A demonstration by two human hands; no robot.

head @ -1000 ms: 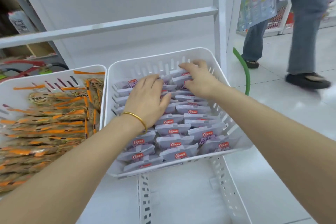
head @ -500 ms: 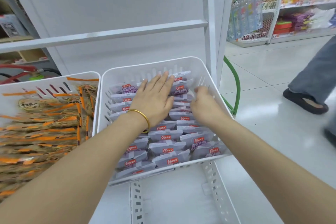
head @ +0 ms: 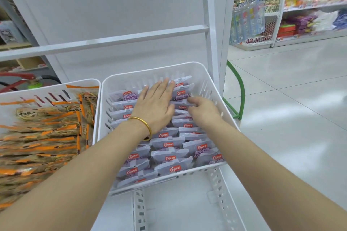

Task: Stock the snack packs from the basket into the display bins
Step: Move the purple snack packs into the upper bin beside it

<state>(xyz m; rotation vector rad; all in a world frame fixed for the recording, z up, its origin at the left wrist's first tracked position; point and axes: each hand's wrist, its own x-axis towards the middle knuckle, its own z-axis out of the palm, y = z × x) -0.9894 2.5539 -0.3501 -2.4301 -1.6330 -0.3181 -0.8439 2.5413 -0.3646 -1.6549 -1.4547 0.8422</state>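
Head view: I am leaning over the white bin on the shop shelf, both hands in among the purple packs, which are standing in overlapping rows from the front wall to the back. My left hand, gold bangle at the wrist, is lying flat with fingers straight, pressing down on the rear rows. My right hand is working just beside it in the right-hand column, fingers curled against the pack edges; whether it is pinching one I cannot tell.

The bin is looking full, and that is the risk. Pressing too hard at the back is likely to tip the rows forward like dominoes, and the front packs are already leaning on the low front wall, so one could be sliding over it to the floor. The bin itself is overhanging the shelf's front edge; weight from my left hand may be rocking it. My right fingers, tugging one pack, could be dragging its neighbours askew.

The next bin, touching this one on the left, is holding orange packs; a slipped pack could be landing there. The basket is not plainly showing, only a green hoop past the post.
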